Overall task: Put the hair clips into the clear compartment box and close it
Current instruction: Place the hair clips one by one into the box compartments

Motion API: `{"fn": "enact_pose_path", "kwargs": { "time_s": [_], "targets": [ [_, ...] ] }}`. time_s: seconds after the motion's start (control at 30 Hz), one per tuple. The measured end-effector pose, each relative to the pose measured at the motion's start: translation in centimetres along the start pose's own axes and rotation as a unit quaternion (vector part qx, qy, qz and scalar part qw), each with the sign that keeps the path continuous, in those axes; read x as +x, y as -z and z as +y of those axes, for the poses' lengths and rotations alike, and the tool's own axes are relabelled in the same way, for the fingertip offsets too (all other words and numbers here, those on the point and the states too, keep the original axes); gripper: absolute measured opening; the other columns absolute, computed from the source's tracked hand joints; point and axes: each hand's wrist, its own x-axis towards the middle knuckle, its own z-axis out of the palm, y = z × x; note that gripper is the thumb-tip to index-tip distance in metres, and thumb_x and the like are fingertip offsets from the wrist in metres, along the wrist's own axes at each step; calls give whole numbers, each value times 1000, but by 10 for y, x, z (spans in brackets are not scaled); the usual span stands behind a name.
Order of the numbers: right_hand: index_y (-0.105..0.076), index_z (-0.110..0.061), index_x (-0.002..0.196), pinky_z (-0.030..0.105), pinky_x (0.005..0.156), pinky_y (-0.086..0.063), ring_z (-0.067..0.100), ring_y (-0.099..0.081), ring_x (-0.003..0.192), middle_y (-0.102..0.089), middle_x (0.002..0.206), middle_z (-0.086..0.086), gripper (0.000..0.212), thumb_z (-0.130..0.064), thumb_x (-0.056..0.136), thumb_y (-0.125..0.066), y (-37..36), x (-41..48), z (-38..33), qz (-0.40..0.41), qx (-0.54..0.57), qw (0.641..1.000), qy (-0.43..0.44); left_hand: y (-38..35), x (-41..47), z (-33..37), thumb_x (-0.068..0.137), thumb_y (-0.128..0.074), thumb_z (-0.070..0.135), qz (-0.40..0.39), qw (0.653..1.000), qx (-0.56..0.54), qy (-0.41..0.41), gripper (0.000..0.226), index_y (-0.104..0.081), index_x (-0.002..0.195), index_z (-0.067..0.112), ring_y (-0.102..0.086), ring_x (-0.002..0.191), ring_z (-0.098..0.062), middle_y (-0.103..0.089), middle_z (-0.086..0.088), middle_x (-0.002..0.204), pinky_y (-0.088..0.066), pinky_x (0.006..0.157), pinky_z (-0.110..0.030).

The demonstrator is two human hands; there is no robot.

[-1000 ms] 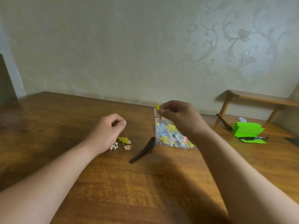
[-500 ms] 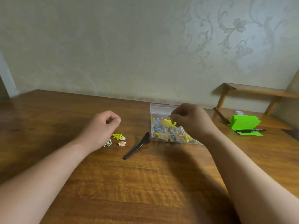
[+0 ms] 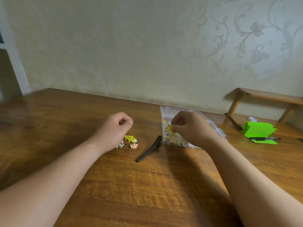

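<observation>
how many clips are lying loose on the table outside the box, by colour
yellow clip: 1
pink clip: 1
whitish clip, partly hidden: 1
black clip: 1
total: 4

Clear compartment box (image 3: 167, 112) half behind right hand (image 3: 191, 128), contents indistinct.

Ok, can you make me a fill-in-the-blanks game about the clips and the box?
The long clip on the table is ____.
The right hand pinches a yellow clip over the clear ____.
A pen lies on the ____ paper.
Missing words: black, box, green.
</observation>
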Motion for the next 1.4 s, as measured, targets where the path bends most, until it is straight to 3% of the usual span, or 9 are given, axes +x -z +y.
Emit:
{"fn": "enact_pose_path", "kwargs": {
  "time_s": [0.23, 0.47, 0.63, 0.73, 0.83, 1.0, 1.2, 1.3, 1.4],
  "targets": [
    [-79, -28, 96, 40, 80, -63, 13, -70, 84, -76, 91, -11, 12, -21, 95, -70, -6, 0, 5, 10, -51, 999, -5, 1, 0, 0, 107, -57, 35, -1, 1000, 6, 0, 16, -72, 106, 34, -63, 105, -4, -69, 18, 112, -53, 87, -33],
    [-78, -26, 102, 30, 76, -56, 11, -68, 89, -76, 98, -10, 12, -22, 100, -67, -4, -2, 7, 30, -28, 999, 9, 1, 1, 0, 107, -55, 34, -1, 1000, 4, 4, 17, -72, 109, 32, -60, 105, -2, -68, 18, 114, -49, 81, -29],
    [-77, -29, 99, 24, 73, -50, 3, -66, 88, -75, 97, -15, 13, -22, 100, -67, -3, -7, 2, 53, 9, 998, 23, 3, 1, 0, 107, -54, 35, 7, 999, -24, 22, 19, -73, 111, 34, -66, 101, -10, -72, 13, 110, -55, 88, -35],
    [-77, -31, 96, 23, 68, -45, -1, -63, 80, -73, 93, -18, 12, -24, 99, -67, -5, -13, -14, 60, 20, 997, 41, 5, 2, 1, 109, -52, 30, 24, 995, -92, 42, 22, -73, 114, 26, -67, 101, -14, -73, 6, 109, -52, 82, -32],
    [-78, -32, 99, 24, 72, -48, -1, -63, 84, -73, 95, -18, 12, -28, 100, -66, -11, -16, -40, 30, 8, 997, 72, 7, 5, 2, 109, -51, 24, 44, 987, -140, 66, 24, -75, 112, 19, -68, 101, -15, -74, 1, 108, -49, 79, -30],
    [-78, -32, 107, 38, 86, -59, 17, -69, 98, -77, 105, -10, 20, -30, 97, -61, -41, -12, -85, -58, -108, 985, 118, 8, 5, 2, 108, -52, 25, 52, 982, -158, 93, 25, -77, 108, 20, -68, 98, -18, -74, -3, 107, -53, 65, -31],
    [-76, -23, 113, 34, 74, -52, 27, -69, 100, -74, 105, -2, 24, -30, 96, -60, -75, -7, -118, -102, -243, 955, 133, 10, 3, 2, 108, -53, 27, 28, 984, -150, 89, 23, -75, 108, 21, -68, 101, -20, -73, -3, 109, -50, 54, -32],
    [-72, -16, 110, 32, 68, -41, 28, -58, 84, -57, 88, 0, 19, -21, 98, -58, -84, -6, -120, -91, -252, 955, 128, 9, 3, 0, 109, -54, 29, 19, 986, -144, 82, 22, -75, 108, 22, -68, 100, -24, -72, -3, 110, -47, 45, -30],
    [-69, -17, 105, 32, 65, -40, 27, -51, 76, -52, 85, 0, 14, -18, 98, -57, -86, -7, -119, -80, -240, 961, 115, 8, 3, 1, 110, -53, 29, 13, 989, -129, 77, 22, -74, 108, 23, -68, 99, -31, -72, -3, 111, -46, 44, -32]
  ]
}}
